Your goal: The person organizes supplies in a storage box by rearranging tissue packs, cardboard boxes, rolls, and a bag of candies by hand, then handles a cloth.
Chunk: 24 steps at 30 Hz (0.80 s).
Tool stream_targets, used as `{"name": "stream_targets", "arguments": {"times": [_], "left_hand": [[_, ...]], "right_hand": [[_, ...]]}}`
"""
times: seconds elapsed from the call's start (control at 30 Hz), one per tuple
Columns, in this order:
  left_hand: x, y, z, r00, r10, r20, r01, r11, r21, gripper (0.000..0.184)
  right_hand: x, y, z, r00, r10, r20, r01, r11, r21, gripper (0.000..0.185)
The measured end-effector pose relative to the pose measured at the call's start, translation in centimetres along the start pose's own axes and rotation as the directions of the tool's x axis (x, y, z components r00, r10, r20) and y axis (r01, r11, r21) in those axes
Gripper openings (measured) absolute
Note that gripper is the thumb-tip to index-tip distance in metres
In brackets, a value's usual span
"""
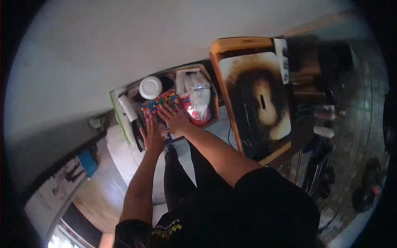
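A shallow box (214, 99) full of packets and containers sits in front of me. Inside it lies a packet with a multicoloured dotted pattern (159, 103). My left hand (153, 136) rests at the packet's near edge, its fingers stretched out and thumb apart. Beside it, my right hand (173, 120) lies over the packet's near right part with fingers spread. Both palms face down, hiding what is beneath them. Behind the packet is a round white lid (150, 87). A white tube-like container (128, 108) lies left of it, and a red and white packet (194, 113) is to the right.
White plastic-wrapped items (193, 84) fill the box's right back part. Right of the box stands an appliance with a scorched top (262, 99) and white knobs panel (283, 62). A pale wall (124, 41) rises behind. Tiled floor (364, 111) shows at far right.
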<state>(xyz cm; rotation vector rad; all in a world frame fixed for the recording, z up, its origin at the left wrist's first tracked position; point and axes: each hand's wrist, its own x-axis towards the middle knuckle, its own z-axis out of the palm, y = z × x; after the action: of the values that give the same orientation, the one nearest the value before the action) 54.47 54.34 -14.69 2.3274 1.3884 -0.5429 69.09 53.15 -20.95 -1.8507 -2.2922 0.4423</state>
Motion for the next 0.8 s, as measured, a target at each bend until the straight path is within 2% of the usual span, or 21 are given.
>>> {"name": "stream_targets", "arguments": {"times": [0.07,0.13,0.2,0.27,0.3,0.33,0.4,0.43,0.47,0.5,0.53,0.57,0.6,0.63,0.67,0.73,0.8], "left_hand": [[-2.0,-0.7,1.1,0.988,0.040,-0.147,-0.059,0.991,-0.123,0.067],[-5.5,-1.6,1.8,0.952,0.144,-0.269,-0.199,0.962,-0.189,0.058],[-9.0,-3.8,3.4,0.887,0.315,-0.337,-0.373,0.920,-0.122,0.046],[-12.6,-6.8,5.9,0.928,0.319,-0.192,-0.361,0.896,-0.259,0.031],[-14.5,-8.3,6.5,0.943,0.297,-0.149,-0.328,0.905,-0.272,0.024],[-16.3,-9.7,7.0,0.957,0.270,-0.107,-0.290,0.914,-0.285,0.018],[-19.4,-12.5,8.5,0.994,0.072,-0.086,-0.102,0.903,-0.417,0.012],[-20.7,-15.0,10.2,0.984,0.114,-0.138,-0.157,0.919,-0.361,0.011],[-22.0,-16.9,11.0,0.970,0.155,-0.185,-0.206,0.932,-0.299,0.012],[-23.3,-18.3,12.1,0.968,0.151,-0.200,-0.207,0.933,-0.294,0.012],[-25.0,-19.2,12.5,0.998,-0.012,-0.062,-0.009,0.947,-0.320,0.011],[-26.5,-19.9,12.8,0.982,-0.169,0.084,0.187,0.929,-0.318,0.012],[-28.0,-20.5,13.5,0.984,-0.161,0.082,0.179,0.933,-0.312,0.012],[-29.4,-21.0,14.6,0.972,-0.214,0.093,0.233,0.927,-0.295,0.013],[-30.2,-21.5,15.4,0.959,-0.266,0.102,0.284,0.918,-0.277,0.014],[-30.6,-21.8,16.6,0.980,-0.181,0.085,0.197,0.950,-0.242,0.014],[-30.6,-21.6,17.7,0.996,-0.045,0.076,0.058,0.982,-0.178,0.014]], "right_hand": [[-0.4,-0.5,-2.1,0.998,-0.008,-0.069,0.010,1.000,0.027,0.064],[-1.8,-1.1,-3.2,0.991,0.011,-0.131,-0.010,1.000,0.015,0.060],[-4.3,-2.2,-3.2,0.982,0.037,-0.186,-0.028,0.998,0.050,0.051],[-7.3,-4.3,-4.4,0.973,0.016,-0.232,0.009,0.994,0.107,0.046],[-9.7,-5.3,-5.2,0.968,-0.012,-0.252,0.050,0.988,0.143,0.046],[-11.9,-6.5,-5.8,0.965,0.072,-0.253,-0.006,0.968,0.252,0.043],[-17.3,-8.7,-4.5,0.934,0.255,-0.249,-0.130,0.895,0.426,0.040],[-20.1,-9.7,-2.8,0.903,0.354,-0.244,-0.198,0.846,0.495,0.039],[-22.5,-11.0,-2.7,0.846,0.526,-0.093,-0.409,0.751,0.518,0.035],[-25.3,-11.8,-2.7,0.809,0.575,-0.124,-0.440,0.731,0.521,0.029],[-28.2,-12.7,-1.8,0.645,0.764,-0.010,-0.675,0.575,0.462,0.025],[-32.3,-13.1,1.8,0.567,0.818,-0.092,-0.635,0.506,0.584,0.022],[-36.0,-13.0,4.8,0.466,0.870,-0.159,-0.574,0.434,0.695,0.019],[-38.1,-14.1,2.8,0.352,0.935,0.052,-0.842,0.292,0.453,0.018],[-39.9,-15.1,0.4,0.160,0.964,0.213,-0.982,0.135,0.128,0.017],[-44.8,-15.7,4.3,0.090,0.979,0.181,-0.995,0.096,-0.023,0.022],[-46.7,-16.7,4.1,0.076,0.974,0.213,-0.997,0.077,0.001,0.023]]}}
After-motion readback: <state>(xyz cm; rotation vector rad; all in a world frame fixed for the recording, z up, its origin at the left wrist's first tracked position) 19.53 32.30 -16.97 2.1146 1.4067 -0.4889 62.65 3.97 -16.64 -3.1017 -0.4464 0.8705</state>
